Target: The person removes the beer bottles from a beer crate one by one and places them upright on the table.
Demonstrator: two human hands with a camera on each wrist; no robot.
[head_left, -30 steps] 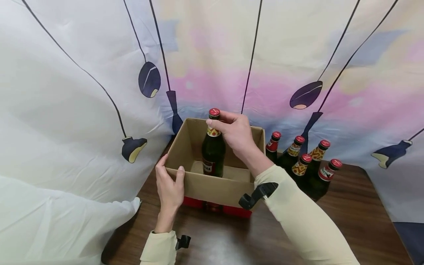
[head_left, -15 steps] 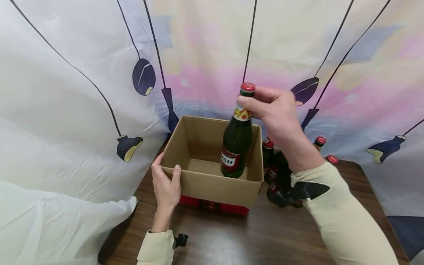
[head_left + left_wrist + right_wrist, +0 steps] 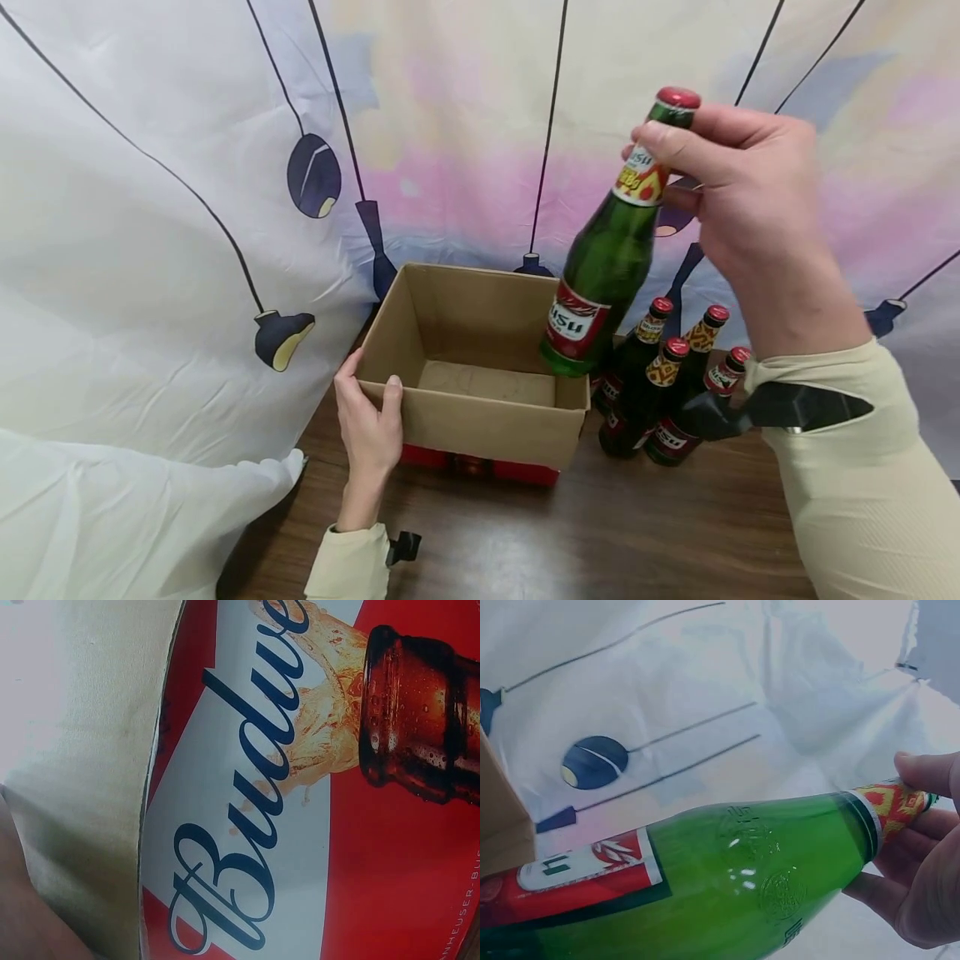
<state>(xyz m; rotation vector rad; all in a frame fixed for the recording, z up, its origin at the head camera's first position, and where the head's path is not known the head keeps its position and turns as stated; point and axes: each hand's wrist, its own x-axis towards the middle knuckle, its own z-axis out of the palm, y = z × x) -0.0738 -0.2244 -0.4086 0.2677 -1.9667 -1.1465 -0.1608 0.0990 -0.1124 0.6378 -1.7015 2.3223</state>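
My right hand [image 3: 765, 200] pinches the neck of a green beer bottle [image 3: 607, 258] just below its red cap. Tilted, the bottle hangs with its base above the right edge of the cardboard box [image 3: 472, 421]. In the right wrist view, the bottle [image 3: 727, 862] spans the picture, with thumb and fingers around its patterned neck label. My left hand [image 3: 369, 433] grips the front left corner of the box, thumb at the front rim and fingers along the left side. Up close, the left wrist view shows the box's red and white printed face [image 3: 292, 825] and bare flap.
Several capped beer bottles [image 3: 637, 408] stand close together on the wooden table [image 3: 480, 533], right of the box. A printed curtain [image 3: 465, 125] hangs behind, and white cloth [image 3: 135, 500] bulges over the table's left side.
My right hand has lifted the beer bottle up out of the box and carried it to the right, tilting it. My left hand has kept its hold on the box corner.
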